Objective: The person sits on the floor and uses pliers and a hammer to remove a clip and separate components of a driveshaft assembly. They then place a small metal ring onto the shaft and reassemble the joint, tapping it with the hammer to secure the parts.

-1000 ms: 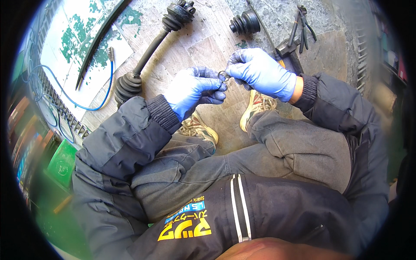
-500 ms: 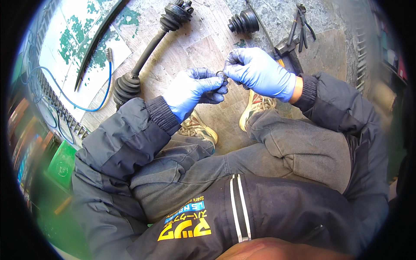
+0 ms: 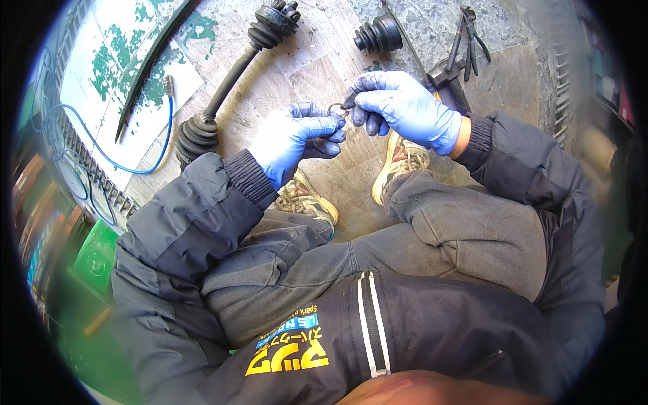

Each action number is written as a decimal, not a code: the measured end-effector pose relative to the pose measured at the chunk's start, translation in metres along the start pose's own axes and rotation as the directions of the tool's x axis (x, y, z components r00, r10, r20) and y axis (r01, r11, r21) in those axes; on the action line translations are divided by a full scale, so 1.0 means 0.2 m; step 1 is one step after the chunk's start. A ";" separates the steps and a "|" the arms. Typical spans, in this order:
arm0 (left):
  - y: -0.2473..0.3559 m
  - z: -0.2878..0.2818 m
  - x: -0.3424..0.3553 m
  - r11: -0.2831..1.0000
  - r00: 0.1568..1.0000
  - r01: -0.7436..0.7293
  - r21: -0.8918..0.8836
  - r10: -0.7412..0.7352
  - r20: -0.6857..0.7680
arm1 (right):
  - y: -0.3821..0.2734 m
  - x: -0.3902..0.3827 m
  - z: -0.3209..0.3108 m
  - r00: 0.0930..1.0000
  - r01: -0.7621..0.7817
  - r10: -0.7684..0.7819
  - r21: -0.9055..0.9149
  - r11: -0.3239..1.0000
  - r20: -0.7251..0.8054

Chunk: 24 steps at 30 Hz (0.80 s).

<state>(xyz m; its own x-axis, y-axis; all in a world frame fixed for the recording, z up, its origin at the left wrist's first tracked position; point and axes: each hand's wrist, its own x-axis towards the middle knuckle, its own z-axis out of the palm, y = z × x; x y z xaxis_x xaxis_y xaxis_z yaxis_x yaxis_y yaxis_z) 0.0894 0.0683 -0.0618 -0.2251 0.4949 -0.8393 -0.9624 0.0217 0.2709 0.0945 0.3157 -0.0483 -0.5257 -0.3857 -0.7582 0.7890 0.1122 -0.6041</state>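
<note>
Both my hands wear blue gloves with dark, greasy fingertips. Between them, above the floor, is a small thin metal ring [image 3: 335,107]. My left hand [image 3: 297,140] pinches its lower edge between thumb and fingers. The fingertips of my right hand [image 3: 408,111] close on its right side, the lower fingers curled below. Where exactly the fingertips grip the ring is too small to see well. To the left of my hands lies a drive shaft [image 3: 229,84] with ribbed black rubber boots at both ends. A loose ribbed rubber boot [image 3: 379,35] rests beyond my right hand.
Black-handled pliers [image 3: 466,44] lie at the far right beside a hammer [image 3: 449,77] and a thin rod [image 3: 408,40]. On the left are a long dark bar [image 3: 150,67] and a blue air hose [image 3: 167,138]. My shoes [image 3: 405,165] stand below my hands.
My left hand has shifted slightly left and my right fingers have changed their hold. The ring now shows more clearly between the fingertips.
</note>
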 end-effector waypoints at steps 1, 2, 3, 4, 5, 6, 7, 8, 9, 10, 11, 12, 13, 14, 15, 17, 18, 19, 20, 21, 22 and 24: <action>0.00 0.00 0.00 1.000 1.000 -0.004 0.002 0.004 0.004 | 0.01 0.00 0.00 1.000 0.028 -0.028 -0.038 0.999 0.001; 0.00 0.00 0.00 1.000 1.000 -0.007 0.004 0.007 0.004 | 0.01 0.00 0.00 0.999 0.054 -0.054 -0.078 0.996 -0.007; 0.00 0.00 0.00 1.000 1.000 -0.010 0.007 0.010 0.003 | 0.02 0.00 -0.01 0.997 0.079 -0.081 -0.117 0.990 -0.014; 0.00 0.00 0.00 1.000 1.000 -0.013 0.009 0.013 0.003 | 0.03 0.00 0.00 0.994 0.103 -0.108 -0.156 0.982 -0.020; 0.00 0.00 0.00 1.000 1.000 -0.012 0.015 0.012 -0.001 | 0.03 0.00 0.00 0.980 0.193 -0.197 -0.189 0.963 -0.006; 0.00 0.00 0.00 1.000 1.000 -0.011 0.022 0.011 -0.005 | 0.03 0.00 0.00 0.958 0.280 -0.285 -0.221 0.934 0.010; 0.00 0.00 0.00 1.000 1.000 -0.009 0.028 0.010 -0.010 | 0.04 0.00 0.01 0.929 0.365 -0.370 -0.250 0.897 0.029; 0.00 0.00 0.00 1.000 1.000 -0.010 0.023 0.010 -0.003 | 0.04 -0.01 0.00 0.916 0.385 -0.397 -0.402 0.831 0.057; 0.01 0.00 0.00 1.000 1.000 -0.011 0.017 0.011 0.004 | 0.03 -0.02 0.01 0.908 0.401 -0.413 -0.437 0.805 0.072; 0.01 0.00 0.00 1.000 1.000 -0.012 0.012 0.012 0.011 | 0.03 -0.02 0.01 0.900 0.416 -0.428 -0.471 0.778 0.087; 0.01 -0.01 0.00 1.000 1.000 -0.014 0.017 0.014 0.020 | 0.03 -0.03 0.01 0.891 0.430 -0.442 -0.503 0.749 0.103; 0.00 -0.01 0.00 1.000 0.999 -0.016 0.022 0.015 0.029 | 0.02 -0.03 0.01 0.840 0.497 -0.533 -0.535 0.683 0.100; 0.00 0.00 0.00 0.999 0.999 -0.020 0.026 0.019 0.040 | 0.02 -0.03 0.01 0.820 0.511 -0.559 -0.602 0.613 0.126; 0.00 0.00 0.00 1.000 0.999 -0.012 0.018 0.011 0.039 | 0.01 -0.03 0.01 0.799 0.520 -0.582 -0.664 0.538 0.155; 0.00 0.00 0.00 1.000 0.999 -0.006 0.010 0.006 0.038 | 0.00 -0.03 0.01 0.777 0.525 -0.601 -0.718 0.457 0.186; -0.01 0.00 0.00 1.000 0.999 -0.001 0.003 0.001 0.037 | 0.00 -0.03 0.01 0.731 0.565 -0.647 -0.726 0.393 0.218; -0.01 0.01 0.00 1.000 0.999 -0.001 0.005 0.001 0.036 | -0.01 -0.03 0.01 0.706 0.583 -0.668 -0.728 0.360 0.234; -0.02 0.01 0.00 1.000 0.999 -0.003 0.007 0.002 0.037 | -0.01 -0.03 0.01 0.705 0.579 -0.662 -0.746 0.330 0.254; -0.02 0.01 0.00 1.000 1.000 0.002 0.012 -0.002 0.030 | -0.01 -0.04 0.01 0.704 0.574 -0.656 -0.762 0.299 0.273; -0.02 0.02 0.00 1.000 1.000 0.005 0.017 -0.005 0.024 | -0.01 -0.04 0.00 0.703 0.570 -0.649 -0.777 0.267 0.292; -0.02 0.02 0.00 1.000 1.000 0.006 0.023 -0.006 0.020 | -0.02 -0.04 0.00 0.702 0.568 -0.646 -0.783 0.253 0.300; -0.02 0.02 0.00 1.000 1.000 0.003 0.009 -0.003 0.024 | -0.01 -0.04 0.00 0.700 0.565 -0.640 -0.794 0.226 0.316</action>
<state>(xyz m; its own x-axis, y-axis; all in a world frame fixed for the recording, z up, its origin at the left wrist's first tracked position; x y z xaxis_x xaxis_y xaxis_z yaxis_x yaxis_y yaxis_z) 0.0950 0.0719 -0.0600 -0.2187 0.5156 -0.8285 -0.9616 0.0304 0.2728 0.0957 0.3188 -0.0412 -0.7727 -0.6313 -0.0663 -0.3715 0.5345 -0.7592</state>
